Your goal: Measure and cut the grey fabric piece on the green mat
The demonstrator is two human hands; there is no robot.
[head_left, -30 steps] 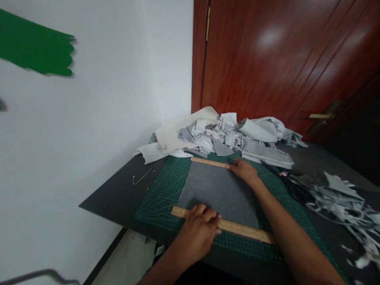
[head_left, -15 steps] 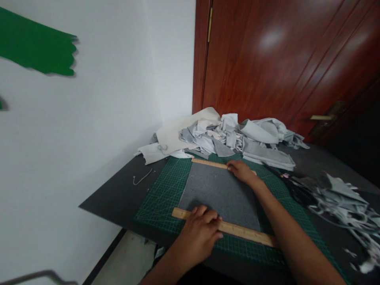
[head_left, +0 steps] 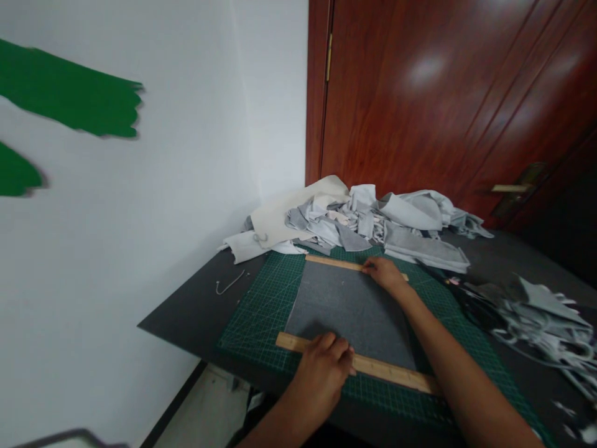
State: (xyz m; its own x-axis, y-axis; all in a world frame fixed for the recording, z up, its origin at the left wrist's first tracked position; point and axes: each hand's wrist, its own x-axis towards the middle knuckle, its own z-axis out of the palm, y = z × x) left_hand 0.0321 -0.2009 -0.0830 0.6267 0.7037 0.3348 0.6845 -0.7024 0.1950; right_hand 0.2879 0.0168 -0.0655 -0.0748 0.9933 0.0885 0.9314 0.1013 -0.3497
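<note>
Left hand (head_left: pixel 325 368) is pressed on the near wooden ruler (head_left: pixel 389 371), fingers bent and close together over it. Right hand (head_left: pixel 382 272) reaches to the far wooden ruler (head_left: pixel 333 262) and seems to pinch its edge, but the fingertips are small to see. Between the two rulers lies the grey cloth (head_left: pixel 347 311), flat on the green cutting mat (head_left: pixel 268 305). Behind the mat is the pile of fabric pieces (head_left: pixel 354 221).
</note>
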